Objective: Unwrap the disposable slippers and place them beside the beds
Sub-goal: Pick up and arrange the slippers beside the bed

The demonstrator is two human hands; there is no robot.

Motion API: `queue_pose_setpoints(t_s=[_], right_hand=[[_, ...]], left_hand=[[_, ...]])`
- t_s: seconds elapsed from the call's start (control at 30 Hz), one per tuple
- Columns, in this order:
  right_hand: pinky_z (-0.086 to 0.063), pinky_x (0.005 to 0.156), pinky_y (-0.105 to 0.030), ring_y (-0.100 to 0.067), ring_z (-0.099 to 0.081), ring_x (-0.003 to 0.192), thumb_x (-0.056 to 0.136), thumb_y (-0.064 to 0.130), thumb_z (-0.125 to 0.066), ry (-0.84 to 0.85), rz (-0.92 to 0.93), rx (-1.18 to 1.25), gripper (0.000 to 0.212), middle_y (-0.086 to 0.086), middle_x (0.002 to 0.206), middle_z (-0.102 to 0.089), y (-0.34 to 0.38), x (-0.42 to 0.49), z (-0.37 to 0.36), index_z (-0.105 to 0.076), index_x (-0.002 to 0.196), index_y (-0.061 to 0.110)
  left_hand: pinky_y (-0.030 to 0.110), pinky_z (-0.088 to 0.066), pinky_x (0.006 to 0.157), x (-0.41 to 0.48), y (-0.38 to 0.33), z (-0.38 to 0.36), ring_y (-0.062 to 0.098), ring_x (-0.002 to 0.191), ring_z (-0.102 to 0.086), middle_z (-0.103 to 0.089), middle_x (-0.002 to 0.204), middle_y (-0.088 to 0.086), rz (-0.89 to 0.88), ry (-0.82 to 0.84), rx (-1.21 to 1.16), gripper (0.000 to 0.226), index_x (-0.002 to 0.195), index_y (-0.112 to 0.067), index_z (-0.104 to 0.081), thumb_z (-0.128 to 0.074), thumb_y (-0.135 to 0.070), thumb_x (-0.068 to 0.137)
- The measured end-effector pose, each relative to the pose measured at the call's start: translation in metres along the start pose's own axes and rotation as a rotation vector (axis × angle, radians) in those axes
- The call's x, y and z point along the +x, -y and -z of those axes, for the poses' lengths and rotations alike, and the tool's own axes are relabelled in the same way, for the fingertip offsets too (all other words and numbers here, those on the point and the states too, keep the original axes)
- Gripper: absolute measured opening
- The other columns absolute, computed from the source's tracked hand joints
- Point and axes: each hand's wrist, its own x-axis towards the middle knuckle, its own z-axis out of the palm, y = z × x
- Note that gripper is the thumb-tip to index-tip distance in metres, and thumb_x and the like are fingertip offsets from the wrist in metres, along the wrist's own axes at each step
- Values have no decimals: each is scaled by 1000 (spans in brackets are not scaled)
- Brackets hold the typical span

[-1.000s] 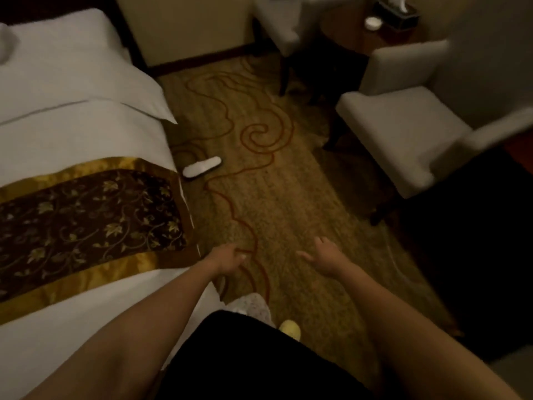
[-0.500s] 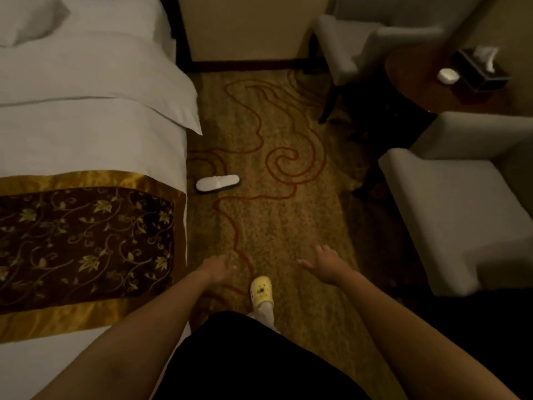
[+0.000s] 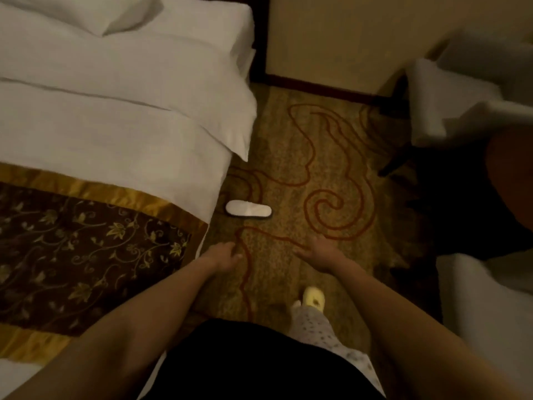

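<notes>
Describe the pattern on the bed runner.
The bed runner is dark brown with gold leafy vines and gold-banded edges; head view.

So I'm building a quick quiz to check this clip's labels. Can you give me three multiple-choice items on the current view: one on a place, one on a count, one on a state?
1. Where does the white slipper lie?
A) on the carpet, close beside the bed
B) on an armchair seat
C) on the pillow

2. How many white slippers show on the carpet?
A) three
B) one
C) two

3. What is the right hand doing?
A) gripping a slipper
B) pressing on the bed
C) held open above the carpet, holding nothing

Answers:
1 A: it lies on the patterned floor by the bed's edge.
2 B: only one is in view.
3 C: its fingers are spread and empty.
</notes>
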Motion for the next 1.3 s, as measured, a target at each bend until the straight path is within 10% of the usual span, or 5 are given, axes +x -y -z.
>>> queue_pose_setpoints(t_s=[0.53,1.3], right_hand=[[-36,100,-41,-37,-41,124,92,48,-44,303,552,-524,54,-22,137,-43,57,273,199,-44,134,13],[-38,107,-46,-33,-36,134,89,57,-43,563,719,-774,73,-15,150,-29,121,415,214,-26,144,13]], left_hand=[[42,-37,110,136,-60,113,29,133,-40,-38,148,12,426,-227,-601,61,144,-14,-31,-40,-47,93],[42,-37,109,212,-114,91,33,132,-40,-39,147,17,816,-411,-1074,58,141,-10,-36,-41,-43,94]])
